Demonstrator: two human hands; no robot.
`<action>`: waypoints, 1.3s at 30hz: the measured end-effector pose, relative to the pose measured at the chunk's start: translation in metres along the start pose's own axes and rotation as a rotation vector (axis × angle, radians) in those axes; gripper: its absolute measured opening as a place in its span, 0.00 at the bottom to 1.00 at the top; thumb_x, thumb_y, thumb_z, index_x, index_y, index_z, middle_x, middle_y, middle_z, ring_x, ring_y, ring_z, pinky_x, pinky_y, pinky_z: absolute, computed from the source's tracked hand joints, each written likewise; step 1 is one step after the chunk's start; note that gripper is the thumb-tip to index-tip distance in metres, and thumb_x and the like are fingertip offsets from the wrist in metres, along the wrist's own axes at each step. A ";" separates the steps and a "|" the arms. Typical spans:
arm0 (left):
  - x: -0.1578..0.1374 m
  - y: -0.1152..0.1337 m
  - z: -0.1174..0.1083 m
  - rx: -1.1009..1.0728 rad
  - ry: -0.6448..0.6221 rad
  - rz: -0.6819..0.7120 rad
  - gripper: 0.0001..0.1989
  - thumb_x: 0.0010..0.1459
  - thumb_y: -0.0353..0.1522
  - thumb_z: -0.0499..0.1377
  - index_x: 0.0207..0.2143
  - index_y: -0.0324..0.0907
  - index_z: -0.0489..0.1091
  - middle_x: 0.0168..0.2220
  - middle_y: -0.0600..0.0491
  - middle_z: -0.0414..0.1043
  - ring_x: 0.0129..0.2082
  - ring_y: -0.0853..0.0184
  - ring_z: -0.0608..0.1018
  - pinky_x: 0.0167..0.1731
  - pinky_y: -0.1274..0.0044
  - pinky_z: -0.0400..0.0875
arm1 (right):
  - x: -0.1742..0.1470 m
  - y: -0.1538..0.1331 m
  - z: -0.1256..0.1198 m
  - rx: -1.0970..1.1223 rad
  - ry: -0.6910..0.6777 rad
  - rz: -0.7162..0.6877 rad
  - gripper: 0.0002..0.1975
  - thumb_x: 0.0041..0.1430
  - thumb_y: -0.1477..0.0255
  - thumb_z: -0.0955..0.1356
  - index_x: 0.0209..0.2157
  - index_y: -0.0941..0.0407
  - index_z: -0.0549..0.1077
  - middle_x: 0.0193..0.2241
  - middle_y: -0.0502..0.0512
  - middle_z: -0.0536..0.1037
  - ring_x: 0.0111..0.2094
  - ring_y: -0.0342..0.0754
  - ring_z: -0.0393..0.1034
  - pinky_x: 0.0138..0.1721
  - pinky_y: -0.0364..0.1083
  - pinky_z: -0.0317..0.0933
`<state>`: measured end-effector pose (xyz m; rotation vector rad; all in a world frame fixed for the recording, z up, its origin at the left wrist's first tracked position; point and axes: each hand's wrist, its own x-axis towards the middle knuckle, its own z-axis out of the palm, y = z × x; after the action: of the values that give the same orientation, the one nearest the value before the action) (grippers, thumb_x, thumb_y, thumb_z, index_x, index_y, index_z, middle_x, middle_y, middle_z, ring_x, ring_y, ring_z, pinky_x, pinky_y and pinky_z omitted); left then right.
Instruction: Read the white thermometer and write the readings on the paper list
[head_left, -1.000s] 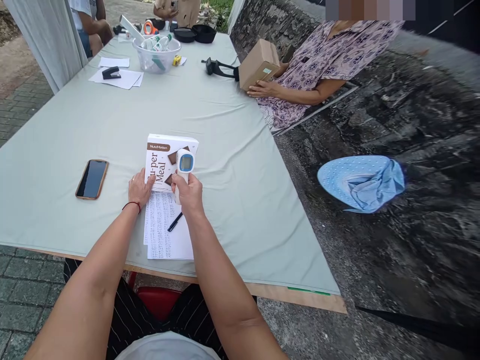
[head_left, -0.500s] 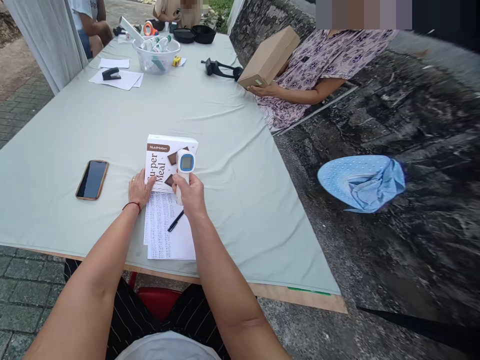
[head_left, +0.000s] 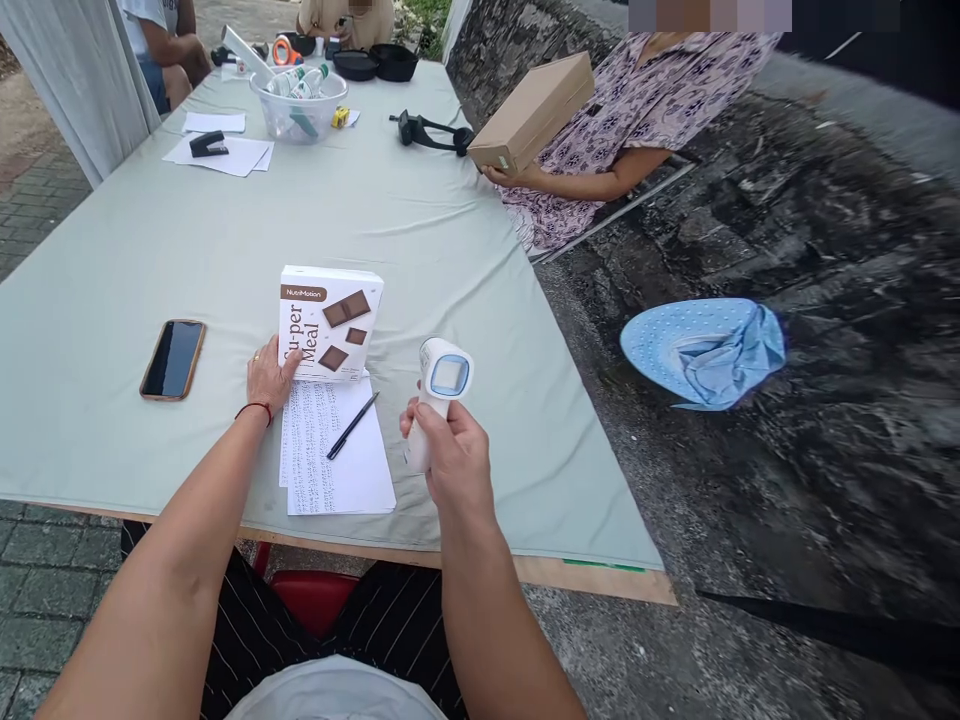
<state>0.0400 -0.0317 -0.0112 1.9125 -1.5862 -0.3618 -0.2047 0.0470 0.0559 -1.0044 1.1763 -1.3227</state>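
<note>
My right hand [head_left: 455, 445] is wrapped round the handle of a white infrared thermometer [head_left: 439, 385], its blue-rimmed screen facing me. It hangs above the cloth, to the right of the papers. My left hand [head_left: 271, 372] grips the lower left corner of a white box [head_left: 337, 330] printed "NutriMotion", with brown squares on its front; the thumb lies on the front and the other fingers are partly hidden. Printed sheets [head_left: 360, 485] lie just below the box, and a black pen [head_left: 351, 428] rests slantwise on them.
A phone [head_left: 172, 360] lies on the cloth-covered table [head_left: 187, 260] at left. Farther back are a stapler [head_left: 208, 145] on papers, a clear tub [head_left: 292, 125] of bottles, black pans [head_left: 394, 62] and a black strap device [head_left: 427, 132]. At right, a person holds a cardboard box [head_left: 532, 115]; a blue hat [head_left: 705, 355] lies beyond the table edge.
My right hand has drawn the thermometer away from the front of the box, rightward and toward me. The box's printed front and the pen are now uncovered. My left hand has stayed on the box.
</note>
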 end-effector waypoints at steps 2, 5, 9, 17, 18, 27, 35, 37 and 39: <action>0.001 -0.001 0.000 0.005 0.003 0.003 0.26 0.65 0.49 0.44 0.55 0.44 0.65 0.50 0.45 0.73 0.51 0.51 0.71 0.52 0.61 0.63 | -0.005 0.001 -0.006 -0.003 0.007 0.003 0.15 0.51 0.59 0.71 0.31 0.56 0.70 0.25 0.50 0.71 0.27 0.43 0.64 0.31 0.44 0.60; 0.002 -0.002 -0.001 0.015 0.006 0.002 0.26 0.65 0.49 0.44 0.55 0.43 0.65 0.50 0.45 0.72 0.51 0.51 0.71 0.52 0.61 0.63 | -0.008 0.006 -0.013 -0.011 0.021 0.008 0.16 0.51 0.58 0.71 0.31 0.56 0.70 0.25 0.50 0.71 0.27 0.44 0.65 0.33 0.44 0.61; 0.002 -0.001 -0.002 0.024 0.013 0.001 0.25 0.65 0.49 0.45 0.54 0.44 0.65 0.50 0.45 0.73 0.50 0.52 0.72 0.51 0.62 0.64 | 0.002 0.021 -0.028 -0.194 0.058 0.024 0.21 0.49 0.54 0.70 0.37 0.57 0.72 0.28 0.52 0.73 0.31 0.48 0.67 0.34 0.46 0.62; 0.002 -0.001 -0.002 -0.010 -0.003 -0.018 0.27 0.59 0.51 0.55 0.55 0.45 0.64 0.49 0.46 0.73 0.51 0.52 0.71 0.54 0.63 0.63 | 0.035 0.071 -0.064 -1.165 0.109 0.045 0.21 0.55 0.61 0.67 0.48 0.55 0.72 0.41 0.60 0.71 0.41 0.56 0.67 0.40 0.50 0.60; 0.002 -0.001 -0.002 -0.010 -0.008 -0.020 0.28 0.58 0.51 0.57 0.55 0.45 0.64 0.49 0.46 0.73 0.52 0.52 0.71 0.54 0.63 0.63 | 0.037 0.075 -0.066 -1.214 0.098 0.041 0.21 0.56 0.62 0.66 0.49 0.56 0.72 0.41 0.61 0.71 0.42 0.56 0.67 0.41 0.50 0.60; 0.002 0.003 -0.001 0.013 -0.056 -0.032 0.31 0.50 0.48 0.65 0.53 0.46 0.65 0.48 0.47 0.72 0.53 0.51 0.70 0.53 0.62 0.63 | 0.033 0.069 -0.051 -1.258 0.106 -0.309 0.20 0.61 0.67 0.66 0.54 0.55 0.72 0.49 0.65 0.69 0.51 0.60 0.60 0.51 0.56 0.55; 0.000 0.008 -0.002 0.018 -0.068 -0.049 0.38 0.45 0.48 0.69 0.56 0.45 0.62 0.51 0.46 0.70 0.55 0.51 0.69 0.55 0.62 0.62 | 0.055 0.093 -0.012 -1.152 -0.345 -0.477 0.19 0.62 0.78 0.60 0.47 0.52 0.77 0.36 0.58 0.70 0.36 0.51 0.62 0.38 0.48 0.58; -0.001 0.009 -0.002 0.013 -0.074 -0.049 0.38 0.46 0.48 0.68 0.56 0.46 0.61 0.52 0.46 0.70 0.55 0.51 0.69 0.56 0.61 0.61 | 0.058 0.096 -0.015 -1.137 -0.380 -0.502 0.16 0.62 0.78 0.61 0.43 0.52 0.78 0.34 0.57 0.70 0.36 0.50 0.62 0.37 0.48 0.57; -0.001 0.010 -0.001 0.006 -0.077 -0.050 0.37 0.46 0.48 0.68 0.56 0.46 0.62 0.51 0.47 0.70 0.55 0.52 0.69 0.56 0.61 0.61 | 0.059 0.093 -0.023 -1.101 -0.440 -0.548 0.13 0.61 0.77 0.62 0.39 0.53 0.78 0.33 0.57 0.70 0.35 0.50 0.63 0.38 0.48 0.58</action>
<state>0.0328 -0.0310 -0.0046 1.9670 -1.5922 -0.4580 -0.2169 -0.0061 -0.0426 -2.4011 1.3108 -0.6718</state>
